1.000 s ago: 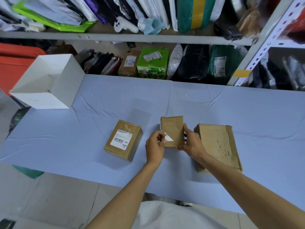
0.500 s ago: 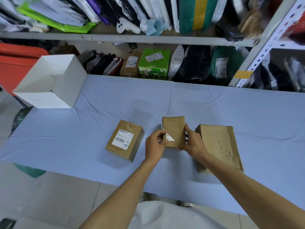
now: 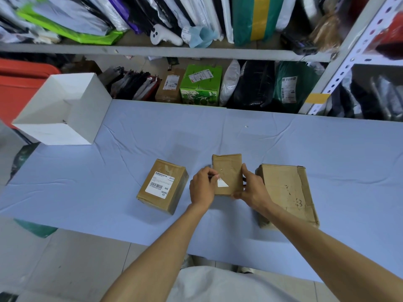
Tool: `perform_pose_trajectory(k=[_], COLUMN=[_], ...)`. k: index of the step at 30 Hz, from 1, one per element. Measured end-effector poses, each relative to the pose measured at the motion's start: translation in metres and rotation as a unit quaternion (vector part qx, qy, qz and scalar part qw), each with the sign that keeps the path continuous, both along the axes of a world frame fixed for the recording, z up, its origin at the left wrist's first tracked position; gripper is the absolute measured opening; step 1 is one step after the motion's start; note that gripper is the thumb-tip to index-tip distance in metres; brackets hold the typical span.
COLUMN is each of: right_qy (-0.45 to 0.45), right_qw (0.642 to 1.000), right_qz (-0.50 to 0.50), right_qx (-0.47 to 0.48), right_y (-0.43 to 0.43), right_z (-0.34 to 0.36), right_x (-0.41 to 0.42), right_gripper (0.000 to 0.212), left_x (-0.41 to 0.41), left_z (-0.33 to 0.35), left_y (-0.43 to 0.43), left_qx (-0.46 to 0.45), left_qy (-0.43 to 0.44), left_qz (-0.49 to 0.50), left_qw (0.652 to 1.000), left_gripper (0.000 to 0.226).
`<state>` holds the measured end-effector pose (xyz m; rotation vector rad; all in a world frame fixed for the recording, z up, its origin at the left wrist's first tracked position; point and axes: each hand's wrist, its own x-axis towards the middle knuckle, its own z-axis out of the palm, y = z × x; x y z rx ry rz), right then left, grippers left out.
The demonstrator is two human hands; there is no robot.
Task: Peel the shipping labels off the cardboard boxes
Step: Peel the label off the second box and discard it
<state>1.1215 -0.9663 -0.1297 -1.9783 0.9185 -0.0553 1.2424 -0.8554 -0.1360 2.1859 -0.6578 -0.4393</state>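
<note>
label scrap [image 3: 222, 184], partly hidden, pinched by left hand [image 3: 201, 188]; box [image 3: 227, 168] gripped by right hand [image 3: 253, 188]

tbl: brown boxes [image 3: 177, 188] [image 3: 229, 168] [image 3: 283, 188] x3 | labels [image 3: 160, 188] [image 3: 222, 183] x2 (1 torn) | white box [image 3: 87, 112] x1 | hands [image 3: 201, 188] [image 3: 254, 189] x2

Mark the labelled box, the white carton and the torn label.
labelled box [image 3: 162, 185]: head view, top face.
white carton [image 3: 92, 114]: head view, side wall.
torn label [image 3: 222, 183]: head view, white middle.
</note>
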Motion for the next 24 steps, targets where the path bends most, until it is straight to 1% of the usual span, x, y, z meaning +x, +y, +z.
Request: perform_pose_trajectory(k=[4,8,10,13,16,17,19,20,22,24], right_qy=[-0.006,-0.005,-0.003,-0.006,-0.007,-0.005,-0.001,0.001,0.002,0.001], right_qw=[1.0,1.0,1.0,1.0,1.0,1.0,1.0,1.0,1.0,1.0], right_qz=[0.002,0.006,0.009,0.01,0.008,0.009,0.009,0.007,0.004,0.005], right_qx=[-0.001,-0.007,-0.008,-0.002,0.003,0.003,0.002,0.003,0.003,0.002], right_y=[0.0,0.0,0.0,0.0,0.0,0.0,0.0,0.0,-0.001,-0.001], right_z=[0.001,0.0,-0.001,-0.001,-0.001,-0.001,-0.001,-0.001,-0.002,-0.003], right_x=[0.001,0.0,0.0,0.001,0.002,0.002,0.002,0.002,0.002,0.002], right_gripper=[0.093,0.089,0.091,0.096,0.099,0.1,0.1,0.098,0.093,0.095], left_x=[0.001,0.003,0.002,0.002,0.002,0.002,0.001,0.0,-0.002,-0.002], left_z=[0.002,0.002,0.001,0.001,0.0,0.001,0.001,0.001,-0.001,-0.001], left_y=[-0.002,-0.001,0.0,0.003,0.008,0.009,0.012,0.012,0.012,0.011], left_qx=[0.036,0.06,0.059,0.036,-0.01,-0.027,-0.052,-0.056,-0.054,-0.051], left_qy=[-0.019,-0.032,-0.032,-0.018,0.0,0.008,0.031,0.04,0.042,0.035], left_qz=[-0.015,-0.027,-0.032,-0.027,-0.027,-0.026,-0.025,-0.026,-0.027,-0.025], left_qw=[0.999,0.997,0.997,0.999,1.0,0.999,0.998,0.997,0.997,0.998], left_gripper=[0.011,0.013,0.012,0.01,0.003,0.004,0.014,0.016,0.013,0.008])
